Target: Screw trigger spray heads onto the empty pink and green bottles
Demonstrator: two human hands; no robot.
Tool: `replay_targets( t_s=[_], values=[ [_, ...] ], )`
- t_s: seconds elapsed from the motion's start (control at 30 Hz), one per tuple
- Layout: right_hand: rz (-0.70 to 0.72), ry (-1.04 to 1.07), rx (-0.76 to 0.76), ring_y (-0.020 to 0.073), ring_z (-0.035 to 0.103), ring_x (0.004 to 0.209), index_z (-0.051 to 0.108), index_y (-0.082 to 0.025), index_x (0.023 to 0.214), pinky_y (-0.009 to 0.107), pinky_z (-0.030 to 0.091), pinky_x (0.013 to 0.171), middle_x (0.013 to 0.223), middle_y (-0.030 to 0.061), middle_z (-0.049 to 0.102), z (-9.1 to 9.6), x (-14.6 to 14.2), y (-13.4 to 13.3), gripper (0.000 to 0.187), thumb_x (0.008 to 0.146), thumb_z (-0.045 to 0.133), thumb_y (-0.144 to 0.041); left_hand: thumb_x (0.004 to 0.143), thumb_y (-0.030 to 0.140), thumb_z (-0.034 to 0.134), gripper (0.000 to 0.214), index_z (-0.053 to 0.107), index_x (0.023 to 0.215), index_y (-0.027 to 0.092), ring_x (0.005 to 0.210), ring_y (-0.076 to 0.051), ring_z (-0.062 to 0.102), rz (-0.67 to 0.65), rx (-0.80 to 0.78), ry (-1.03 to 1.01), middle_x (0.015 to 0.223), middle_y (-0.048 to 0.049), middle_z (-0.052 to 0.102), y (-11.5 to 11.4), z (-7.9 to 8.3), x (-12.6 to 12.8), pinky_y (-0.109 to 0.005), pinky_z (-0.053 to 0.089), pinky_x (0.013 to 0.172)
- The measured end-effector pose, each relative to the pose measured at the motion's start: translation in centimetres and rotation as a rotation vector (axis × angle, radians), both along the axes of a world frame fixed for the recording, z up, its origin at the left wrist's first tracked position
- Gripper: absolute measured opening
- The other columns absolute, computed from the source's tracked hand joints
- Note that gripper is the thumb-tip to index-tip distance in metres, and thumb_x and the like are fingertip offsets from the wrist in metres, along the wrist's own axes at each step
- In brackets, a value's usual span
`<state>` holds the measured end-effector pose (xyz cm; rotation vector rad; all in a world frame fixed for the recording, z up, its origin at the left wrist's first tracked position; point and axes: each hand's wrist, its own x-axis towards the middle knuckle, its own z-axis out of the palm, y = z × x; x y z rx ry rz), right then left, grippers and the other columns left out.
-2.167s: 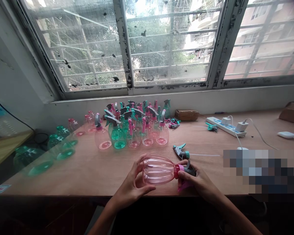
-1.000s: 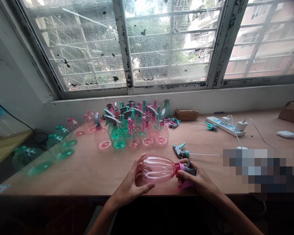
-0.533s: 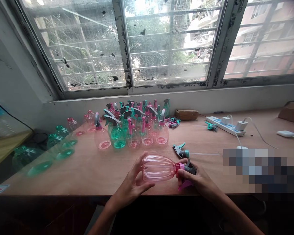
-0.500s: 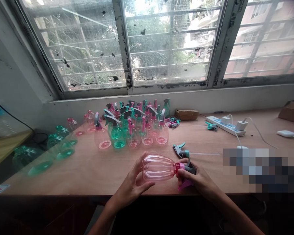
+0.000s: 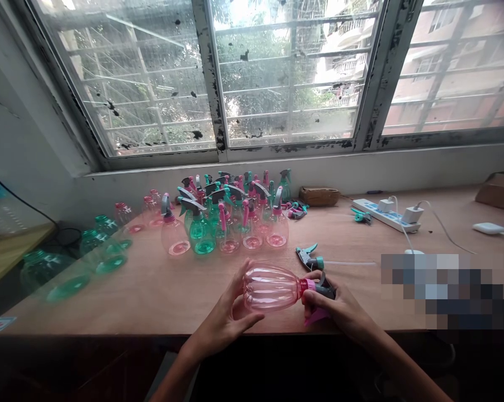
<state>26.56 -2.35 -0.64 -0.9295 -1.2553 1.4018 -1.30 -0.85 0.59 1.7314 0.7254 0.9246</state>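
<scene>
A clear pink spray bottle point(image 5: 271, 287) lies on its side just above the near edge of the wooden table point(image 5: 160, 290). My left hand point(image 5: 224, 321) curls round its round base. My right hand point(image 5: 340, 307) is closed on the grey and pink trigger head point(image 5: 321, 287) at the bottle's neck. A loose teal and grey trigger head point(image 5: 309, 258) with a long thin tube lies on the table just behind my right hand.
Several finished pink and teal spray bottles point(image 5: 227, 218) stand in a cluster at the back. Headless teal bottles point(image 5: 96, 251) lie at the left. A power strip point(image 5: 388, 215) with chargers, a small brown box point(image 5: 319, 196) and a blurred patch point(image 5: 445, 290) fill the right.
The bottle has shifted very slightly in my hands; both hands keep their hold in the same spot.
</scene>
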Motion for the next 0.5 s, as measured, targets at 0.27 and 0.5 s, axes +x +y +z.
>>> replay_targets(
  t_s=[0.27,0.5],
  values=[
    [0.024,-0.033,-0.007,0.0208,0.071,0.061,0.058,-0.019,0.106,0.034,0.059,0.063,0.069,0.0012,0.075,-0.20,0.04,-0.10,0.041,0.084,0.081,-0.045,0.083,0.025,0.083,0.097,0.025,0.158,0.042,0.150,-0.034,0.033,0.047,-0.027,0.014,0.169,-0.0053,0.024,0.10,0.29,0.04,-0.049,0.032,0.122],
    [0.006,0.073,-0.005,0.0194,0.069,0.061,0.059,-0.019,0.101,0.034,0.059,0.062,0.073,-0.0001,0.073,-0.62,-0.08,0.23,0.040,0.083,0.082,-0.045,0.089,0.025,0.076,0.087,0.026,0.155,0.050,0.144,-0.030,0.041,0.023,0.008,0.008,0.170,-0.0006,0.019,-0.22,0.24,-0.18,-0.046,0.038,0.119]
  ],
)
